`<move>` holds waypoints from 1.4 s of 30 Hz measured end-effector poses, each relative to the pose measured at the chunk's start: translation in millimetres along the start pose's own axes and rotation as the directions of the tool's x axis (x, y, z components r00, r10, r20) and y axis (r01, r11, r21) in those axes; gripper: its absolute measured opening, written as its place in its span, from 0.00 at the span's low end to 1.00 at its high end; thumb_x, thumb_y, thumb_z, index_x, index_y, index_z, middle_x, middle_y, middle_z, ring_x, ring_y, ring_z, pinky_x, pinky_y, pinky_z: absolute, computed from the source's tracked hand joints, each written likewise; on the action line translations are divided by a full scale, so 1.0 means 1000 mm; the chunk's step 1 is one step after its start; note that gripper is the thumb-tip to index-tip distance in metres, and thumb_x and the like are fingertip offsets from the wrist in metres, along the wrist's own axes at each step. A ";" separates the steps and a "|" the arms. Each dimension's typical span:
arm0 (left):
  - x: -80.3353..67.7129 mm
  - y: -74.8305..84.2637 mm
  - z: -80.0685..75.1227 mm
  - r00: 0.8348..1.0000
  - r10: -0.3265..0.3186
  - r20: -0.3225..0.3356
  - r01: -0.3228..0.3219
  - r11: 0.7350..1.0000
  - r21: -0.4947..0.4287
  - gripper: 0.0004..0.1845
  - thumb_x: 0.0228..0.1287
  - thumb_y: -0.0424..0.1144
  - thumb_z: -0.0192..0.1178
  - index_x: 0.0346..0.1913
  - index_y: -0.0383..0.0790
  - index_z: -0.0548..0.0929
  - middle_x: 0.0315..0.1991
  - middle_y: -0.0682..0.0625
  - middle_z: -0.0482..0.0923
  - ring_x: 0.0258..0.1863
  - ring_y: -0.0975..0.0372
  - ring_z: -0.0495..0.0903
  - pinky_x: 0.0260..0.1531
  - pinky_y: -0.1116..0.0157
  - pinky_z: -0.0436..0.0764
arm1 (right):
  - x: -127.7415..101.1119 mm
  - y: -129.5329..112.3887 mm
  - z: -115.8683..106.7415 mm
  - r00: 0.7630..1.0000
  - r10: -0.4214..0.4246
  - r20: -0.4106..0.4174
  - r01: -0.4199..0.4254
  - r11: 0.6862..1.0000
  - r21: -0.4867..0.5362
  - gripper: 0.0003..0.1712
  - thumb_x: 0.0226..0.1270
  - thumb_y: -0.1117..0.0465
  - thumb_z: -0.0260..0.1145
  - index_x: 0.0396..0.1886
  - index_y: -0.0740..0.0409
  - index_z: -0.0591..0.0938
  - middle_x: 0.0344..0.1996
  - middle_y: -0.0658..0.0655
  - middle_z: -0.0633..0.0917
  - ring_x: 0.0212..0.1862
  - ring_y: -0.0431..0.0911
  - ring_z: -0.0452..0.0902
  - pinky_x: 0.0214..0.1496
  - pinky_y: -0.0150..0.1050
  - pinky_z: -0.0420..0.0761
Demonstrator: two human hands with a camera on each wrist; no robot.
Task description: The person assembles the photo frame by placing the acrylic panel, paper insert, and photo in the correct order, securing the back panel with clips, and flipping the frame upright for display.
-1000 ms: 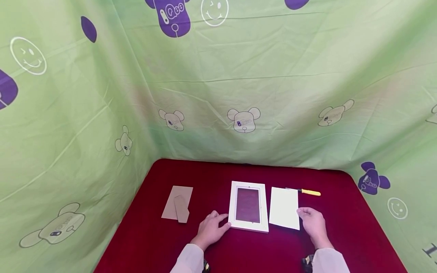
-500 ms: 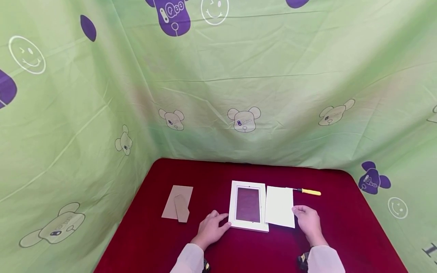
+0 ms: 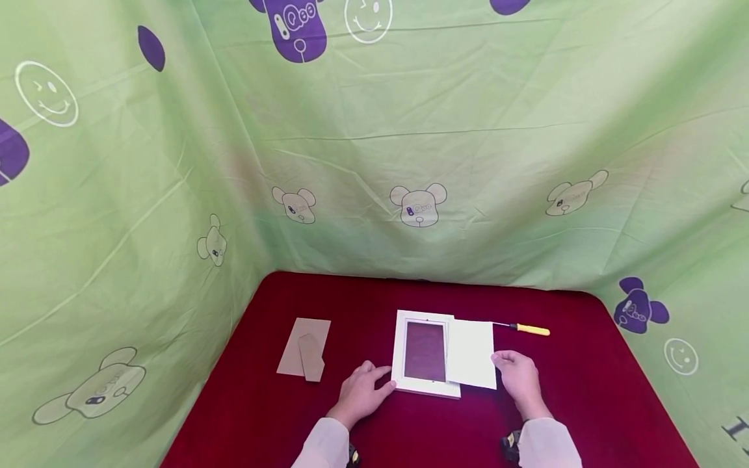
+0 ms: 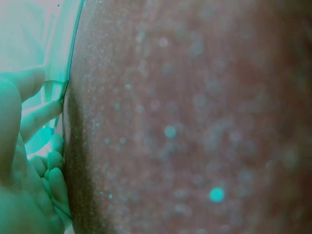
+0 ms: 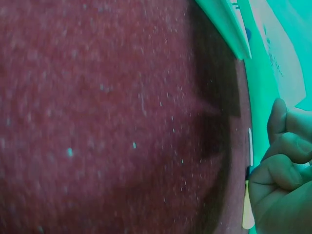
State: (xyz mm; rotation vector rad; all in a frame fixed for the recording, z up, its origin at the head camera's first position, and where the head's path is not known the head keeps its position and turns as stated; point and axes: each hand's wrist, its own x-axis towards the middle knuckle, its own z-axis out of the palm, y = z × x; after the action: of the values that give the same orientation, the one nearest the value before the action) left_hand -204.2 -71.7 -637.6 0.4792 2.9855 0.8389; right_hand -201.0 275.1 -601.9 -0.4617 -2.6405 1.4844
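Note:
A white picture frame (image 3: 427, 388) lies face down on the red-covered table, with its see-through pane showing in the middle. My left hand (image 3: 363, 392) rests at its near left corner, thumb and forefinger touching the edge, the other fingers bent underneath. Between thumb and fingers, my right hand (image 3: 519, 380) pinches the right edge of a white sheet of paper (image 3: 471, 354). The left part of this sheet overlaps the frame's right side. In the right wrist view the sheet (image 5: 285, 58) is tilted, with small print on its underside.
At left on the table lies a brown backing board (image 3: 292, 344) with a stand leg (image 3: 312, 359). A screwdriver with a yellow handle (image 3: 533, 330) lies behind the right hand. Green printed cloth (image 3: 351, 149) hangs around the red table (image 3: 351, 292).
My right hand has carried the white sheet leftward, from beside the picture frame to over its right side. The left hand and the frame have stayed in place.

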 end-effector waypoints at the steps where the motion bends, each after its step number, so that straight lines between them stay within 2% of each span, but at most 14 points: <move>1: 0.000 0.000 0.000 1.000 -0.003 0.001 0.003 1.000 0.002 0.25 0.64 0.62 0.56 0.58 0.55 0.83 0.34 0.61 0.64 0.31 0.66 0.66 0.27 0.66 0.68 | 0.000 0.000 0.002 1.000 0.002 0.002 -0.002 1.000 0.002 0.17 0.73 0.59 0.59 0.46 0.71 0.82 0.44 0.67 0.84 0.50 0.61 0.75 0.50 0.56 0.73; 9: 0.000 -0.001 0.001 1.000 -0.009 0.005 0.009 1.000 0.005 0.25 0.64 0.63 0.56 0.58 0.55 0.83 0.35 0.61 0.64 0.32 0.67 0.67 0.28 0.66 0.69 | 0.000 -0.006 0.016 1.000 0.005 0.003 -0.006 1.000 0.026 0.15 0.72 0.60 0.60 0.45 0.70 0.83 0.43 0.66 0.84 0.50 0.60 0.76 0.50 0.55 0.73; 42: 0.002 -0.001 0.001 1.000 -0.016 0.013 0.016 1.000 -0.003 0.26 0.64 0.63 0.55 0.58 0.55 0.83 0.33 0.61 0.62 0.31 0.67 0.64 0.27 0.67 0.66 | 0.003 -0.025 0.042 0.999 -0.027 0.032 0.026 0.999 0.033 0.13 0.71 0.61 0.61 0.43 0.68 0.84 0.40 0.64 0.86 0.48 0.59 0.78 0.49 0.54 0.75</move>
State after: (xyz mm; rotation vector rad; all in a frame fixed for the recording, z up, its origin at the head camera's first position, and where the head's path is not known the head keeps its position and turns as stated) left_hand -205.9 -71.4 -638.5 0.4578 2.9718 0.8360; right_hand -218.1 229.2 -603.6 -0.4027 -2.6318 1.5370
